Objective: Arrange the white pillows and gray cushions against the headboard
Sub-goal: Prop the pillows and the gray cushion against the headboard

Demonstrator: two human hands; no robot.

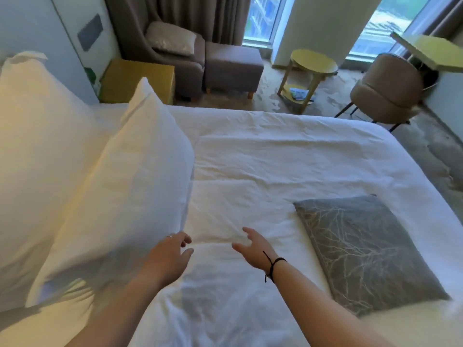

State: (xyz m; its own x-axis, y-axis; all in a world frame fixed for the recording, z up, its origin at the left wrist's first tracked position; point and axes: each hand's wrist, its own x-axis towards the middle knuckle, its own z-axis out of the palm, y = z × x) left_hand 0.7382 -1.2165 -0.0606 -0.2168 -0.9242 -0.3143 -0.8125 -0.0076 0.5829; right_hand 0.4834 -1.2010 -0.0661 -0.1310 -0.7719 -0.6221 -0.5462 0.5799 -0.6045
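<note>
The bed [275,156] fills most of my view, its white cover wrinkled but bare across the whole middle, so there is plenty of open room between the pillows and the far edge. That far edge runs along the floor, and the right corner curves down toward a round brown chair [387,93]. Two white pillows stand on the left: the back pillow [37,136] leans against the wall end, its left side cut off by the frame, and the front pillow [130,186] leans on it, its right edge hanging nearly straight down over the cover. I cannot see the headboard itself. A gray cushion [368,251] lies flat on the cover to my right, well apart from the pillows, near the bed's right edge. Another gray cushion [171,38] sits on the armchair [175,63] beyond the bed. My left hand [170,254] is open, fingertips just at the front pillow's lower corner, gripping nothing. My right hand [253,249] is open too, fingers spread above the cover, with a black cord on the wrist.
</note>
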